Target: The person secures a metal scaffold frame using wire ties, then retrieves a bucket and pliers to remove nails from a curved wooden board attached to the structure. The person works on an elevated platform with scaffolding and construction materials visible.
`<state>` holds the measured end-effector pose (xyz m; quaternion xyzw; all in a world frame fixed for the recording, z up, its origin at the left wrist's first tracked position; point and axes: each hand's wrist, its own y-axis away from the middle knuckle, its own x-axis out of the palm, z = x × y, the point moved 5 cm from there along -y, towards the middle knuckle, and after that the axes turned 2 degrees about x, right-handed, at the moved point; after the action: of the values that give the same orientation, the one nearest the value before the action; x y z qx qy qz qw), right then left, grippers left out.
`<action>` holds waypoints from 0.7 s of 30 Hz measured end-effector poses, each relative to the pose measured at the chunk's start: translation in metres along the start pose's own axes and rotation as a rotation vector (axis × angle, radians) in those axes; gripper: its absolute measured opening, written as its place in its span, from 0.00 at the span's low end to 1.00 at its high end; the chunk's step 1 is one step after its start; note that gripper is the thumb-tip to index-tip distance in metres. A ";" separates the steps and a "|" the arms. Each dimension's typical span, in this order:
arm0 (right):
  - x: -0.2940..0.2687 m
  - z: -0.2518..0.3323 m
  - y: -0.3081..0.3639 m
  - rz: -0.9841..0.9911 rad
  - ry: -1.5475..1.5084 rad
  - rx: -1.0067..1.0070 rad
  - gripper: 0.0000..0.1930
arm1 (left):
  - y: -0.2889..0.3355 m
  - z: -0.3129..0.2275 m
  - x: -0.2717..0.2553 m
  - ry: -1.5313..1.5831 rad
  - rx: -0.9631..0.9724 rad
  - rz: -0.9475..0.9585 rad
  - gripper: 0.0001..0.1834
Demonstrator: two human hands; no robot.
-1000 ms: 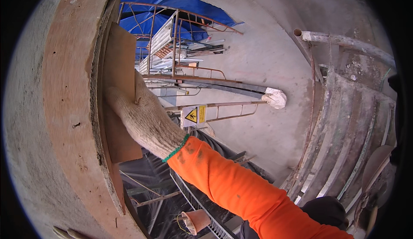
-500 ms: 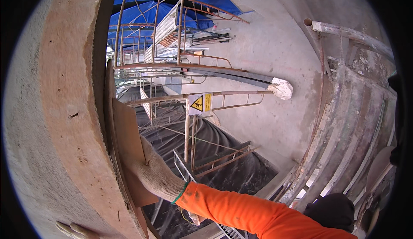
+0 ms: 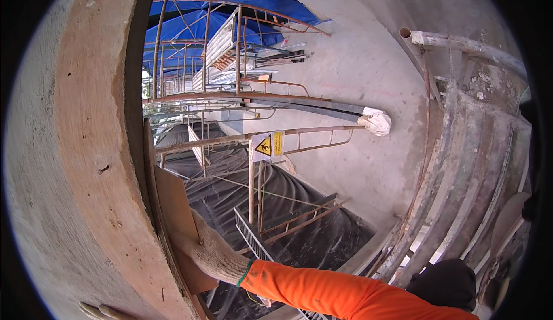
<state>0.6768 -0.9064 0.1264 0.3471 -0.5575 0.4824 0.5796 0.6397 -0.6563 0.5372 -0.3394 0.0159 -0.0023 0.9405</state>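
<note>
My right hand (image 3: 210, 255), in a knitted work glove with a green cuff and an orange sleeve, is closed on a flat brown board, like a plasterer's float (image 3: 180, 219). The board lies along the inner side of a long wooden plank (image 3: 92, 110), which runs up a rough grey wall. Its grip is hidden by the hand. At the lower left edge, a few gloved fingertips of my left hand (image 3: 103, 311) lie stretched out against the grey wall (image 3: 34, 193); the rest of that hand is out of view. Bent nails stick out of the plank.
Rusty scaffold frames (image 3: 239, 49) stand beyond, one bearing a yellow warning sign (image 3: 268, 145). Dark sheeting (image 3: 299, 251) lies below, with a blue tarpaulin (image 3: 201, 29) at the back. Worn scaffold planks (image 3: 461, 164) lie at the right. A white bag (image 3: 375, 122) covers a beam end.
My right hand and the board have come lower along the plank's inner side. The whole view has also shifted a little. My left fingertips remain at the wall.
</note>
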 end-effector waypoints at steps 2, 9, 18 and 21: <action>-0.005 0.018 -0.011 -0.011 0.051 -0.153 0.39 | 0.002 0.002 0.000 -0.011 0.005 0.007 0.47; -0.032 0.121 -0.055 0.032 0.005 -0.541 0.39 | -0.001 -0.004 -0.001 -0.033 0.003 -0.005 0.47; -0.020 0.112 -0.042 -0.022 0.093 -0.394 0.39 | -0.006 -0.055 -0.015 0.118 0.083 0.001 0.44; -0.038 0.160 -0.066 0.051 0.058 -0.476 0.40 | -0.007 -0.056 -0.018 0.109 0.077 0.020 0.44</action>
<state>0.6928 -1.0831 0.1200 0.1723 -0.6472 0.3619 0.6485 0.6204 -0.6973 0.4993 -0.3020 0.0706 -0.0118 0.9506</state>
